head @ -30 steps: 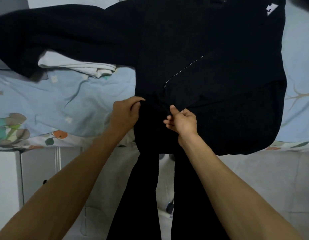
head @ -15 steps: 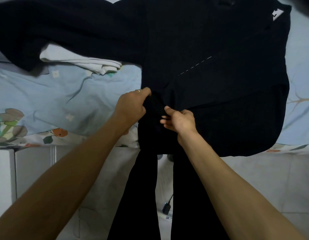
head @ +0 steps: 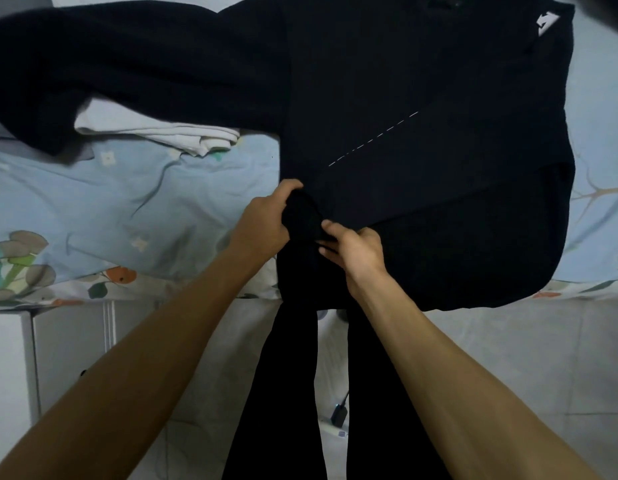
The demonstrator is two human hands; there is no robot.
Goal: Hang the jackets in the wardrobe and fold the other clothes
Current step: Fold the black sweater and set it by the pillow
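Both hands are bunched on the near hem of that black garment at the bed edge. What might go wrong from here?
1. The left hand and right hand pinch one small bunch of the black garment; pulling may wrinkle it rather than flatten it.
2. Its left sleeve lies over the folded white clothes; dragging could upset that stack.
3. Its near edge overhangs the bed and could slide off.

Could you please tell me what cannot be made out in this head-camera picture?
- White folded garment: its far part is hidden under the black jacket's sleeve.
- Jacket collar: cut off by the top edge.
- Left hand's and right hand's fingers: partly buried in bunched black fabric.
- Small dark object on the floor: too small to identify.
- White logo: too blurred to read.
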